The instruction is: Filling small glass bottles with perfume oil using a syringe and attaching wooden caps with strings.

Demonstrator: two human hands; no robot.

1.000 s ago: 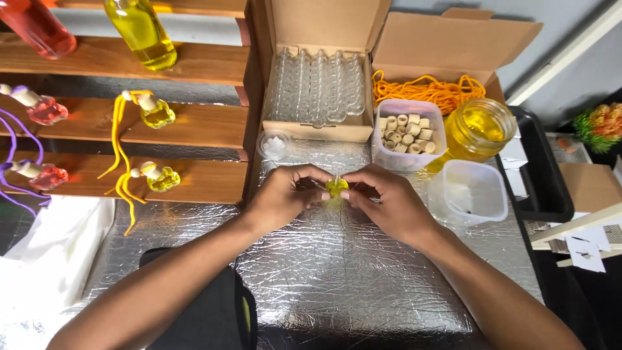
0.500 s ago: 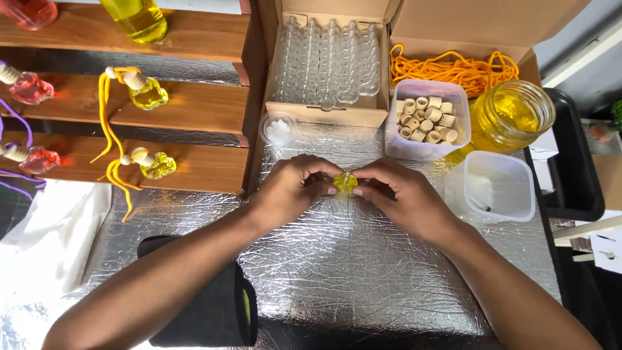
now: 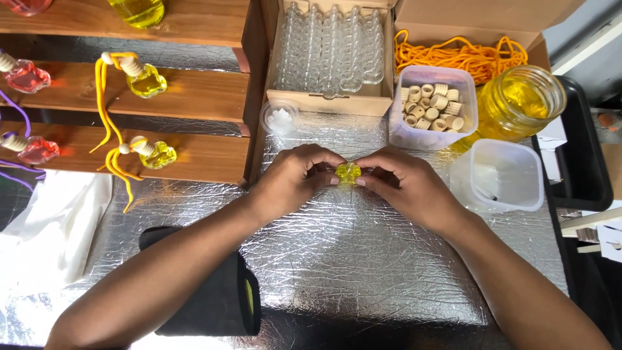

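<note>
Head view looks straight down on a desk [image 3: 363, 272] covered in crinkled silver foil. Both hands meet at its middle over one small yellow glass bottle [image 3: 348, 172], rounded and lobed like a little flower, filled with clear yellow liquid that glows against the foil. The left hand [image 3: 295, 178] pinches the bottle from its side with thumb and fingertips, the grip clenched on the glass. The right hand [image 3: 402, 181] closes on it from the other side, fingertips touching the bottle's edge, so the bottle sits between the two grips just above the foil; whether it rests on the foil I cannot tell.

Beyond the hands stands an open brown cardboard box of empty clear glass bottles [image 3: 330, 48], packed in rows. Just right of it is a clear plastic tub of pale wooden caps [image 3: 433, 107], and behind that a heap of orange cord [image 3: 463, 55]. A glass jar of yellow liquid [image 3: 521, 104] stands beside the tub, with an empty square clear plastic tub [image 3: 499, 175] near the right hand. A small round clear cup of white stoppers [image 3: 280, 118] sits in front of the box. On the left, wooden shelves [image 3: 194, 97] carry finished yellow bottles with orange cords [image 3: 146, 81] and pink ones with purple cords [image 3: 29, 76]. A black roll [image 3: 207, 304] lies under the left forearm.
</note>
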